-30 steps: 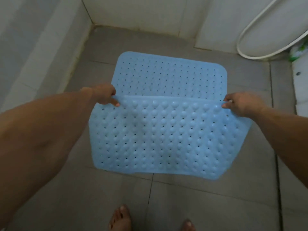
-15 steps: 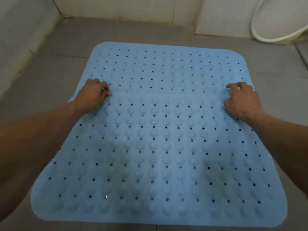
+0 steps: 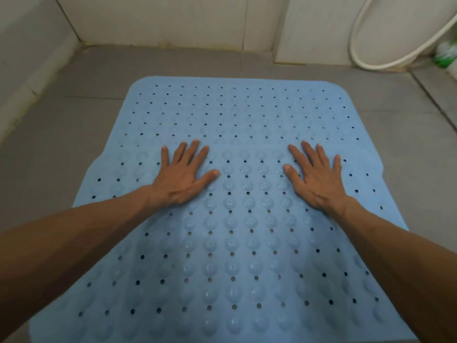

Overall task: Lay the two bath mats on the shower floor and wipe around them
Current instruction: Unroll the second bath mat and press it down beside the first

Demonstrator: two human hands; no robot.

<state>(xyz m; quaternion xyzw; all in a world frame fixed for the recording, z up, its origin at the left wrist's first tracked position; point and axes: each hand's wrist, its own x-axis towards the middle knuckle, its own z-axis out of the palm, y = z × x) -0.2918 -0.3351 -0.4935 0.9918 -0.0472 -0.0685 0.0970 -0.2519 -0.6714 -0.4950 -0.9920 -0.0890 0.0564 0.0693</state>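
Two light blue rubber bath mats with rows of holes lie on the grey tiled shower floor [image 3: 61,149]. The far mat [image 3: 237,112] lies flat with its smooth side up. The near mat [image 3: 232,256] shows round suction bumps and overlaps the far mat's near edge. My left hand [image 3: 183,174] rests flat on the near mat near its far edge, fingers spread, holding nothing. Flat and spread in the same way, my right hand [image 3: 316,177] lies on that mat to the right.
White tiled walls [image 3: 173,18] close the floor at the back and left. A white hose [image 3: 371,55] loops against the back right wall. A green and white object [image 3: 445,54] sits in the far right corner. Bare floor lies left and right of the mats.
Both hands let go of the near mat's far edge and now lie flat with spread fingers on it. The mat went from hanging in the air to lying on the floor.
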